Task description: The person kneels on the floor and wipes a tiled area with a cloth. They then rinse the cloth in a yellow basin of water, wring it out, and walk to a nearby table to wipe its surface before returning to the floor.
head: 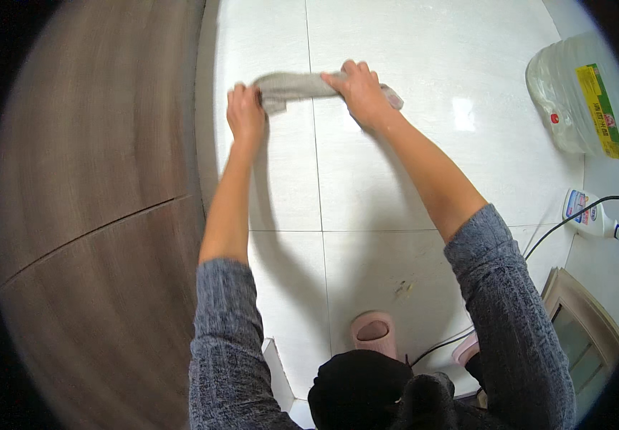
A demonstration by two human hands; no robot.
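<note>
A grey-beige cloth (299,86) is stretched lengthwise between my two hands, above or on the white tiled floor (374,177). My left hand (246,110) grips its left end, where a short flap hangs down. My right hand (362,91) is closed around the cloth close to its right end, and a small bunched tip sticks out past the wrist. Both arms reach forward, with the sleeves pushed up to the forearms. Whether the cloth touches the tiles cannot be told.
Brown wood-grain cabinet fronts (99,134) line the left. At right are a large clear plastic container (562,102), a white bottle (589,215), a black cable (562,220) and a framed panel (583,317). Small debris (404,288) lies near a pink slipper (374,330).
</note>
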